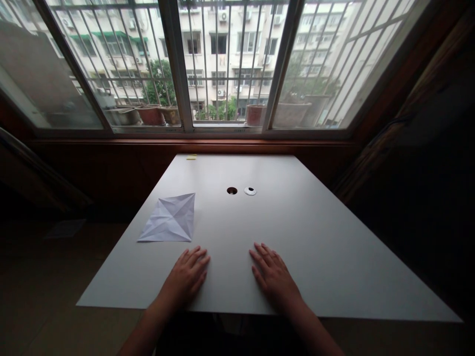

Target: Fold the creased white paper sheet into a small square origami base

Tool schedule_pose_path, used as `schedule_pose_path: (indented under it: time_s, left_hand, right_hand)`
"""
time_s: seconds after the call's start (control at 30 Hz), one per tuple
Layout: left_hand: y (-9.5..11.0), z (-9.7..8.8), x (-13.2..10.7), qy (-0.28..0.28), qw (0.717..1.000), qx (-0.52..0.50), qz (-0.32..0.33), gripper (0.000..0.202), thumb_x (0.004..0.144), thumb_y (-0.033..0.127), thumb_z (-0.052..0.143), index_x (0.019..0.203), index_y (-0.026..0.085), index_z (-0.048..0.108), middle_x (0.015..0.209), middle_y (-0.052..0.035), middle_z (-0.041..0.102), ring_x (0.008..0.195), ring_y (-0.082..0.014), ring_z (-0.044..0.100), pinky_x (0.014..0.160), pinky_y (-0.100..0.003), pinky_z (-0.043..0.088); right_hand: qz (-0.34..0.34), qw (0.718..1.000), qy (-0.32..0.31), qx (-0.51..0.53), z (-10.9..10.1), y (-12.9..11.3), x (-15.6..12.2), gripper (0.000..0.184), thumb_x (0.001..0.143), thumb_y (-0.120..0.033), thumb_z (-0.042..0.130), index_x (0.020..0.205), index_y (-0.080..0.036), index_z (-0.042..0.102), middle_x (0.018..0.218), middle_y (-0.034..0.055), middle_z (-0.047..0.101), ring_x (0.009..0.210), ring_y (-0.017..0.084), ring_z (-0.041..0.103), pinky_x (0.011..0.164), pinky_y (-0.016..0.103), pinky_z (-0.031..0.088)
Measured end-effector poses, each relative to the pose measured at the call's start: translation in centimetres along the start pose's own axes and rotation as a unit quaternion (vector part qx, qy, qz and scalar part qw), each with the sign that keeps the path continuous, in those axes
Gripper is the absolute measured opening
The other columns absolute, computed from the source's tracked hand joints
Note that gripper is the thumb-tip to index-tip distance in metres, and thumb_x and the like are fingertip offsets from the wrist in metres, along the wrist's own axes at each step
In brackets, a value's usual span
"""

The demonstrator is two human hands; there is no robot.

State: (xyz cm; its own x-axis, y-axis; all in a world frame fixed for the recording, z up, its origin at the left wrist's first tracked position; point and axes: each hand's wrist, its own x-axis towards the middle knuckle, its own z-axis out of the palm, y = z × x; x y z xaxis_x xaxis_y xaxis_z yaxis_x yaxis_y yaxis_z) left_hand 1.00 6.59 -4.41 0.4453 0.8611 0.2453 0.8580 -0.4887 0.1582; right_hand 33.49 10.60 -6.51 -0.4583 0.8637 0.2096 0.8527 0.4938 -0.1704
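My left hand (188, 273) lies palm down near the front edge of the white table (315, 237), fingers stretched out, holding nothing. Mirroring it on the right, my right hand (273, 275) also rests flat with its fingers extended and nothing in them. A square sheet of white paper (171, 218), marked with crossing creases, lies unfolded just beyond my left hand. The paper touches neither hand, and one of its corners lifts slightly off the tabletop.
Toward the back of the table are a round cable hole (232, 191) and, beside it, a white ring-shaped cap (250, 191). A small yellow sticker (191, 157) marks the far left edge. Behind stands a barred window (228, 64) with flower pots (256, 114) outside.
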Motion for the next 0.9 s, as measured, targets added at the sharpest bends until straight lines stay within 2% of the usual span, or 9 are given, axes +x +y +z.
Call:
schedule_pose_path:
  time_s: [0.1, 0.23, 0.33, 0.47, 0.67, 0.9]
  left_hand:
    - [-0.2, -0.3, 2.8, -0.007, 0.997, -0.053, 0.053, 0.04, 0.093, 0.019, 0.046, 0.132, 0.025, 0.056, 0.137, -0.0065, 0.057, 0.131, -0.0231, 0.049, 0.11, -0.044, 0.044]
    - [-0.7, 0.8, 5.2, 0.036, 0.994, -0.084, 0.058, 0.045, 0.092, 0.013, 0.043, 0.135, 0.021, 0.053, 0.133, -0.0081, 0.061, 0.13, -0.0222, 0.051, 0.109, -0.042, 0.046]
    - [-1.4, 1.3, 5.0, 0.038, 0.993, -0.1, 0.049, 0.048, 0.091, 0.01, 0.043, 0.137, 0.021, 0.05, 0.134, -0.0082, 0.06, 0.131, -0.0215, 0.05, 0.109, -0.041, 0.046]
    - [-1.9, 1.1, 4.1, 0.028, 0.993, -0.111, 0.034, 0.044, 0.092, 0.012, 0.045, 0.134, 0.024, 0.055, 0.138, -0.0055, 0.058, 0.134, -0.0213, 0.047, 0.11, -0.04, 0.045]
    - [-1.8, 1.2, 4.0, 0.026, 0.991, -0.129, 0.034, 0.043, 0.092, 0.013, 0.046, 0.131, 0.024, 0.058, 0.138, -0.0044, 0.058, 0.134, -0.0203, 0.047, 0.111, -0.041, 0.044]
    - [-1.7, 2.0, 3.5, 0.057, 0.989, -0.127, 0.041, 0.037, 0.094, 0.015, 0.044, 0.127, 0.022, 0.061, 0.134, -0.0059, 0.061, 0.131, -0.021, 0.05, 0.11, -0.044, 0.044]
  right_hand:
    - [-0.01, 1.0, -0.019, -0.004, 0.0, 0.3, 0.7, 0.051, 0.098, -0.042, 0.038, 0.149, -0.033, 0.035, 0.159, 0.0005, 0.028, 0.147, 0.025, 0.025, 0.117, 0.049, 0.027]
    - [-0.023, 1.0, -0.012, 0.0, 0.2, 0.6, 1.6, 0.054, 0.098, -0.044, 0.039, 0.151, -0.035, 0.031, 0.16, -0.0007, 0.024, 0.147, 0.025, 0.024, 0.117, 0.049, 0.027]
    - [-0.025, 1.0, -0.004, 0.001, 0.3, 0.5, 1.6, 0.055, 0.098, -0.044, 0.039, 0.151, -0.036, 0.028, 0.16, -0.0013, 0.026, 0.147, 0.026, 0.026, 0.117, 0.049, 0.029]
    - [-0.021, 1.0, -0.015, 0.009, 0.1, 0.2, 1.4, 0.056, 0.098, -0.043, 0.04, 0.152, -0.036, 0.027, 0.16, -0.0015, 0.024, 0.147, 0.027, 0.025, 0.116, 0.05, 0.03]
    - [-0.008, 0.999, -0.027, 0.018, -0.2, 0.2, 1.6, 0.051, 0.098, -0.043, 0.039, 0.148, -0.031, 0.037, 0.159, 0.0009, 0.027, 0.148, 0.025, 0.023, 0.118, 0.049, 0.025]
    - [0.0, 1.0, -0.018, 0.023, -0.5, -0.4, 1.0, 0.049, 0.097, -0.039, 0.042, 0.145, -0.027, 0.043, 0.157, 0.0038, 0.034, 0.147, 0.024, 0.025, 0.119, 0.048, 0.023]
